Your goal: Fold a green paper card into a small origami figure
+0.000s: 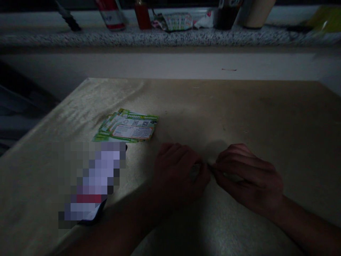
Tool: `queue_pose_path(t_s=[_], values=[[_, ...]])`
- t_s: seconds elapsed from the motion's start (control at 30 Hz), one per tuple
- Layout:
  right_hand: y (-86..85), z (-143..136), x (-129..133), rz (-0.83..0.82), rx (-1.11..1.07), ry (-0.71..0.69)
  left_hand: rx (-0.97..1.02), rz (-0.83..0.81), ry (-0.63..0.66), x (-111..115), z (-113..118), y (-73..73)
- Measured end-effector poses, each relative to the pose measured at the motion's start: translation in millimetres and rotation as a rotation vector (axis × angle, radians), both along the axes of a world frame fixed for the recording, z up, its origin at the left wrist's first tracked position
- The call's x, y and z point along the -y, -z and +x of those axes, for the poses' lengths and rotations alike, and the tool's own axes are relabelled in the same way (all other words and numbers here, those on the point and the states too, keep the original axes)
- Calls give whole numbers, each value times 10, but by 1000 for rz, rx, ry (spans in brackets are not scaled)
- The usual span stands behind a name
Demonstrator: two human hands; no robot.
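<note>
My left hand (178, 169) is over the table, fingers curled, with thumb and forefinger closed together. Just to its right, my right hand (249, 176) makes a pinch that points at the left fingertips. The two sets of fingertips almost meet. Whatever may be between them is too small and dark to make out. Left of my left hand lies a fanned pile of green and white printed leaflets (133, 129). Closer to me is a phone (97, 177), lying at a slant with its screen lit and blurred into blocks.
The pale table (266, 106) ends at a white wall (160, 65). Above runs a speckled stone sill (149, 38), bearing a red and white container (110, 14), a small red bottle (143, 16), a crumpled wrapper (178, 22), a dark bottle (227, 16) and a beige container (258, 14).
</note>
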State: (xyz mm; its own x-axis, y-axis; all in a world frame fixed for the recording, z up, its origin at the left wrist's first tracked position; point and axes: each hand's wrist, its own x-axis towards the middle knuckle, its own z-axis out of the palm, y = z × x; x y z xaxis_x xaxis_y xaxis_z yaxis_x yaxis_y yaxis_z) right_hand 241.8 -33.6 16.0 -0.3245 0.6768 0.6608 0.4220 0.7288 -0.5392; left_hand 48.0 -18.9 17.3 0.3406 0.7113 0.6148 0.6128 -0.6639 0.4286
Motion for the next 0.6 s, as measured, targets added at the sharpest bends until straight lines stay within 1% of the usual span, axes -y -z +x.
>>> queue_pose_path(t_s=[0.1, 0.2, 0.27, 0.4, 0.43, 0.5, 0.57, 0.6], values=[[-14, 12, 5, 8, 4, 0, 31, 13, -1, -1, -9, -10], [-32, 25, 19, 16, 0, 3, 68, -16, 17, -30, -50, -45], [-43, 36, 34, 9, 0, -4, 95, -76, 11, -73, -109, -83], [-52, 61, 56, -93, -22, 25, 151, -291, -95, -154, -250, -139], [-50, 66, 54, -126, -50, 40, 185, -318, -117, -160, -270, -138], [-40, 75, 46, -193, -131, 61, 240, -366, -70, -145, -274, -115], [-25, 81, 36, -268, -212, 76, 275, -423, 5, -108, -235, -77], [-16, 83, 35, -306, -241, 83, 291, -463, 22, -88, -206, -57]])
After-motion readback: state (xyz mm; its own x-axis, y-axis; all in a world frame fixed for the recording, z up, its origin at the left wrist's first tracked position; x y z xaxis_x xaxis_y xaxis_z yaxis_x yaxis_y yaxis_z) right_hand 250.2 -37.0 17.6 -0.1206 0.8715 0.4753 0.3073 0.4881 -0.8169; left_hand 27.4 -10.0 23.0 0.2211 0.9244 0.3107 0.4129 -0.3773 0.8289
